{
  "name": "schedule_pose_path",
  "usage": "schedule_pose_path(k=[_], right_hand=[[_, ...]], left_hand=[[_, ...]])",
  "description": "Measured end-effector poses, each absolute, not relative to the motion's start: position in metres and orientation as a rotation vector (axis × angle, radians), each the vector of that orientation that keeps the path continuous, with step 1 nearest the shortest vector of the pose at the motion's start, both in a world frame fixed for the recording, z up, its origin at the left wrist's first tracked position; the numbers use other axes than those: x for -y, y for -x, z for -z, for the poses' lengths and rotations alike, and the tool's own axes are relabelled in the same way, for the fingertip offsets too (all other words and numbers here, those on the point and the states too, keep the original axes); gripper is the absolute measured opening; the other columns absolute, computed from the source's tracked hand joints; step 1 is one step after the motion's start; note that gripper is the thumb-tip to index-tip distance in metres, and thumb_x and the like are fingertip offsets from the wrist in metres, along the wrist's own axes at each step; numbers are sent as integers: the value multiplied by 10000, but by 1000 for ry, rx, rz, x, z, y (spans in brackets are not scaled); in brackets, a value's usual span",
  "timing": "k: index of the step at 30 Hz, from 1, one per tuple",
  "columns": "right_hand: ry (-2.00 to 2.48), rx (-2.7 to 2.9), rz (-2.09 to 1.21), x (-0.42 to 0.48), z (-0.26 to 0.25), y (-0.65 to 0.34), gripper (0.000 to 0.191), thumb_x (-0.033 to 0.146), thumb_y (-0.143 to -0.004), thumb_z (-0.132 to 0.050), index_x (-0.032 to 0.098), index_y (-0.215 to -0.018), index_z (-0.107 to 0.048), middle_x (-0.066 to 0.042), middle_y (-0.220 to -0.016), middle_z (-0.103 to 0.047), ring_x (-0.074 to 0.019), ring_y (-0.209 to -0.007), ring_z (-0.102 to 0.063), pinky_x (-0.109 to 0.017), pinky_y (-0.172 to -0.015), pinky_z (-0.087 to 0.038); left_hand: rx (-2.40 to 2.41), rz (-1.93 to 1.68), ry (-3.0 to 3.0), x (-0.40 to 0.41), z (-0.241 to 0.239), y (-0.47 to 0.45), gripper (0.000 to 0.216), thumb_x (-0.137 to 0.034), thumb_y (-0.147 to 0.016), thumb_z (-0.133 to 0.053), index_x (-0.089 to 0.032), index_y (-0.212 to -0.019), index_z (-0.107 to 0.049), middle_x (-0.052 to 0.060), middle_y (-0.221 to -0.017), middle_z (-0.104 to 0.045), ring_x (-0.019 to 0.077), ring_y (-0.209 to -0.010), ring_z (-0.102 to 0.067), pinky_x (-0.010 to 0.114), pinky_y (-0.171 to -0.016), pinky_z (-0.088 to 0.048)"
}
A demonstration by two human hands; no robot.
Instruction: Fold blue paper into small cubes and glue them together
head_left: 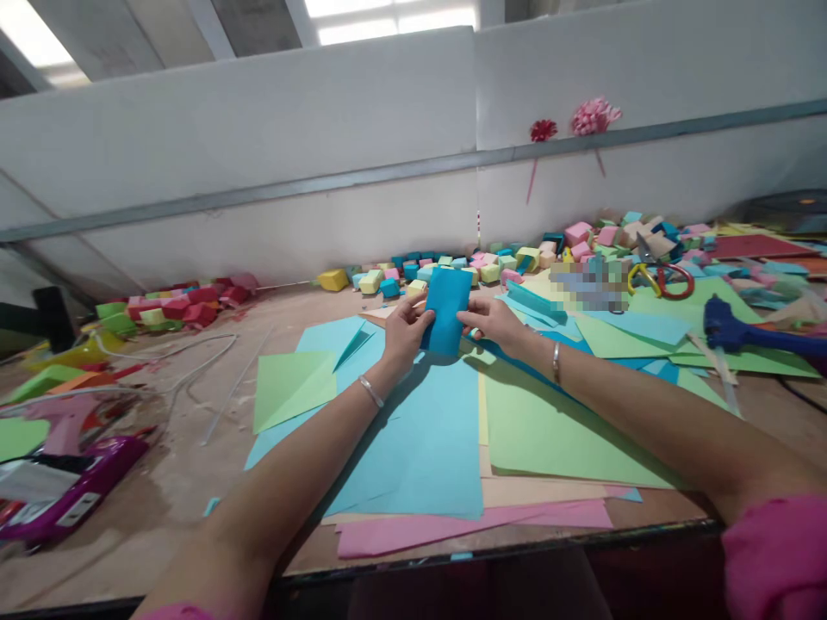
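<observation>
OK, blue paper btwn L grip & R grip.

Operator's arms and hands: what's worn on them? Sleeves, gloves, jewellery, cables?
No gloves on the left hand or right hand. Each wrist has a narrow silver-coloured bracelet: left bracelet, right bracelet. Forearms uncovered, no cables on them. Right sleeve is bright pink, loose; only a pink edge of the left sleeve shows.
</observation>
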State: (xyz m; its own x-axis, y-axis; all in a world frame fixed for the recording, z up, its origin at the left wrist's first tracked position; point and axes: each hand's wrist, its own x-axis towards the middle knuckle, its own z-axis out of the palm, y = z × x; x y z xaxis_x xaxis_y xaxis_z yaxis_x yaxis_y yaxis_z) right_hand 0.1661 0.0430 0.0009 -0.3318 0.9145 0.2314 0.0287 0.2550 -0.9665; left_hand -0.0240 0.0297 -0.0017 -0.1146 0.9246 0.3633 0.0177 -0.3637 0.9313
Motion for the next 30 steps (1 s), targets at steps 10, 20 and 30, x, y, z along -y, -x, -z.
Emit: schedule_pose_path(k=[10, 20, 30], right_hand=[[821, 1499, -1189, -41, 1, -165, 280, 411, -605, -764, 170, -622, -622, 32, -517, -558, -116, -500, -490, -273, -511, -380], [964, 1475, -1130, -51, 12, -168, 285, 424, -659, -714, 176, -625, -578, 9, -541, -576, -121, -505, -511, -256, -498, -389], [1324, 1592, -681, -68, 2, -186, 117, 277, -773, -606, 176, -785, -664, -85, -851, -703, -244, -873, -630, -325, -756, -447]], left_hand=[[-1067, -1465, -1494, -15, -2, 10, 287, -354, -653, -812, -142, -824, -722, 22, -773, -712, 150, -660, -599, 265, -599, -489], [-1148, -1531, -1380, -26, 4, 21, 498, -636, -794, -610, -143, -741, -653, 14, -601, -596, 94, -510, -499, 219, -457, -384], [-1137, -1486, -1407, -26, 1, 26, 359, -427, -743, -721, -129, -942, -731, 87, -826, -728, 107, -592, -591, 235, -507, -431]])
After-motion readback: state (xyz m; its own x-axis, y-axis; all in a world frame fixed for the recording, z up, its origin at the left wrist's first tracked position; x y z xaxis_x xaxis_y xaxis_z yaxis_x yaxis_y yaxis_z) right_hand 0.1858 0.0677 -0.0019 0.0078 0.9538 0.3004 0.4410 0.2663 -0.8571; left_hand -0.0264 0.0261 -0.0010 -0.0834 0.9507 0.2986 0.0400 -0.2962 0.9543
